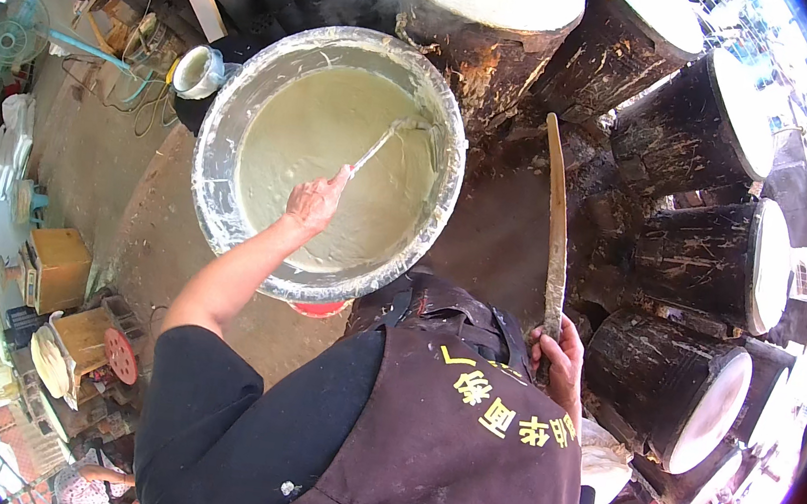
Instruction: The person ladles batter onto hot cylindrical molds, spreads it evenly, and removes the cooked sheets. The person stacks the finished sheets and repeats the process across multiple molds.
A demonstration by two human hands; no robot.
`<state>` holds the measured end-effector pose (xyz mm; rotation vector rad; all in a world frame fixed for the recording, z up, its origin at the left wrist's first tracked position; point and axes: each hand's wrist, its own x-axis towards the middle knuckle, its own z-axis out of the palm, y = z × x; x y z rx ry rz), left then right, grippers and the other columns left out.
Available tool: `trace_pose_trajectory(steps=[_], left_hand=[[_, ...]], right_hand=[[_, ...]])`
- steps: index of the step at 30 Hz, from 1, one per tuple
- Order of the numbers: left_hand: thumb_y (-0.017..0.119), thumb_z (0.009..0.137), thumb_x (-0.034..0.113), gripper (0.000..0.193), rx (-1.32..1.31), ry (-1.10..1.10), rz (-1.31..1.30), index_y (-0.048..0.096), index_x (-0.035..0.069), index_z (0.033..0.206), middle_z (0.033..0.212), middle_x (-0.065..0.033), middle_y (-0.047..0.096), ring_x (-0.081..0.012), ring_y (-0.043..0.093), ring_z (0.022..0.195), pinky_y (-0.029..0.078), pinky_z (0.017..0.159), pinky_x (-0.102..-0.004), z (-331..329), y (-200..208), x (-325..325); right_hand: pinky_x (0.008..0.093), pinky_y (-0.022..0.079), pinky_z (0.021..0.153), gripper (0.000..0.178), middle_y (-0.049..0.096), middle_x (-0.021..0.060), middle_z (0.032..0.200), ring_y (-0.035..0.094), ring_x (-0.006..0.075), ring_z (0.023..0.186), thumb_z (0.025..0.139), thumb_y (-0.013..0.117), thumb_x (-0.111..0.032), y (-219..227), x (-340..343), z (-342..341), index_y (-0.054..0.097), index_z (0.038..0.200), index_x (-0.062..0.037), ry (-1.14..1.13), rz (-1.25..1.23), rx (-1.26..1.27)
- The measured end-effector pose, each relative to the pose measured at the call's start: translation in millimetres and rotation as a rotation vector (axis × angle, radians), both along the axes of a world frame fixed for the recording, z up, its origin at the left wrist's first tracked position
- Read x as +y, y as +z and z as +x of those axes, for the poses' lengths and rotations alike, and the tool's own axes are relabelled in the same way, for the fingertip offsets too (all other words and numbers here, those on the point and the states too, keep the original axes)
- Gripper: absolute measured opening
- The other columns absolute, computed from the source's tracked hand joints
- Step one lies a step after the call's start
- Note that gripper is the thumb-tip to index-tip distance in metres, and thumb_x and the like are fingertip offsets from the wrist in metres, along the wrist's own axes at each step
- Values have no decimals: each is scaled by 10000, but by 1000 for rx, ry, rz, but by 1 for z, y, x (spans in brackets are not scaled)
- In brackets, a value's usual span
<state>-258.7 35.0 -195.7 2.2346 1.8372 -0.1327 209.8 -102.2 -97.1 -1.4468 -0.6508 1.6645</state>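
My left hand (315, 203) is closed around the handle of a ladle (376, 148), over a large round tub (208, 178) of pale, creamy batter (308, 129). The ladle's far end, coated in batter, rests by the tub's right inner wall; its exact shape is hard to make out. Low on my right side, my right hand (561, 360) grips the lower end of a long, flat, slightly curved wooden stick (556, 220). The stick stands up away from me, with its tip free in the air. Dried batter streaks the tub's rim.
Dark barrel-shaped stoves (692, 237) with white round tops curve around the right and far side; steam rises at the far end. A small white pail (200, 72) sits left of the tub. Farther left are a fan (17, 33), a yellow box (57, 270) and another person (93, 486).
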Motion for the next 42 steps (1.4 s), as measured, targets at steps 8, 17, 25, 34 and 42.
trace_pose_trajectory(steps=[8, 17, 25, 34, 42], left_hand=[[488, 895, 126, 461, -799, 289, -383, 407, 134, 1348, 721, -109, 553, -229, 519, 497, 469, 473, -359, 6, -19, -78], [459, 991, 245, 267, -1704, 1183, -1148, 430, 198, 1252, 639, 52, 351, -11, 310, 447, 229, 339, -156, 89, 55, -137], [407, 1011, 234, 399, -2069, 988, -952, 340, 138, 1392, 624, 46, 328, -9, 299, 415, 239, 311, -146, 86, 188, -174], [461, 986, 198, 451, -1820, 651, -69, 316, 133, 1408, 633, 23, 346, -35, 325, 419, 293, 309, -167, 80, 301, -158], [395, 998, 136, 425, -2072, 828, -503, 323, 161, 1416, 604, 23, 335, -49, 315, 399, 268, 296, -183, 48, 229, -137]], right_hand=[[202, 394, 456, 387, 588, 53, 831, 483, 70, 562, 925, 527, -139, -23, -42, 6, 451, 1277, 1, -92, -91, 27], [200, 411, 465, 423, 598, 50, 822, 492, 66, 563, 928, 525, -117, -18, -22, 12, 434, 1324, 4, 127, -95, 17], [202, 416, 450, 429, 603, 36, 794, 499, 59, 540, 915, 517, -93, -14, -18, 33, 440, 1328, -4, 166, -60, -60], [197, 395, 411, 409, 602, 19, 755, 503, 47, 517, 891, 522, -66, 6, 10, 34, 495, 1295, -11, 313, 126, -151], [267, 479, 579, 366, 588, 9, 733, 512, 77, 608, 900, 596, -176, 73, 57, -44, 580, 1264, -145, 739, 277, -298]])
